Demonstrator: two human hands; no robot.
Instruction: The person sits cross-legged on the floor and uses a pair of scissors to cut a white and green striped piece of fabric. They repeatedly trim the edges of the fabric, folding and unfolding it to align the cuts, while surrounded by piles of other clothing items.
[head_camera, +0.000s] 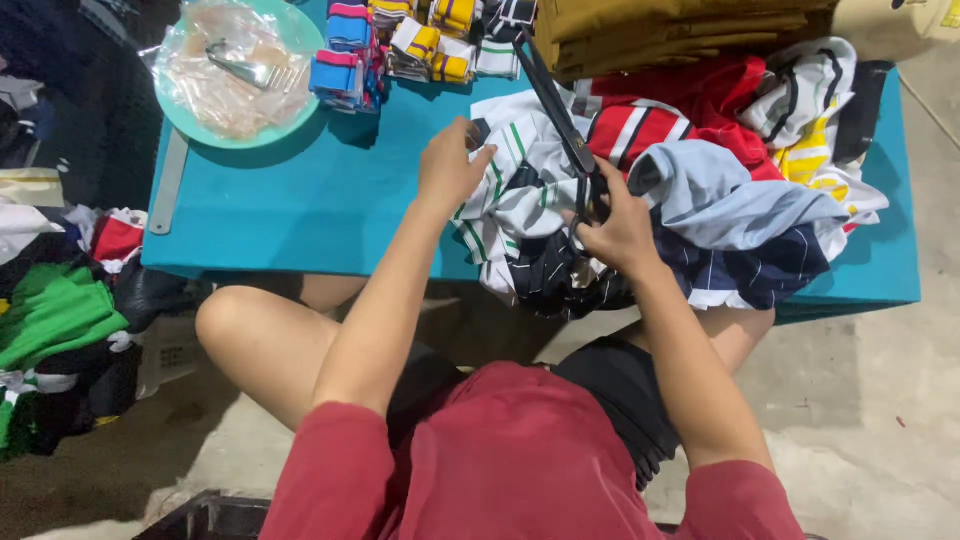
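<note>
- The right hand (618, 232) has its fingers clamped on the handles of long black scissors (560, 115), whose blades point toward the bench's far edge.
- The left hand (450, 168) presses a white cloth with green stripes (515, 180) — fingers together, curled on the fabric.
- That cloth lies atop a heap of striped fabric pieces (740, 200) by the near edge of the teal bench (320, 200).
- Rolled cloth bundles (400, 45) and a plate holding a plastic bag (235, 70) sit at the far left corner — folded mustard fabric (680, 30) at the far edge.
</note>
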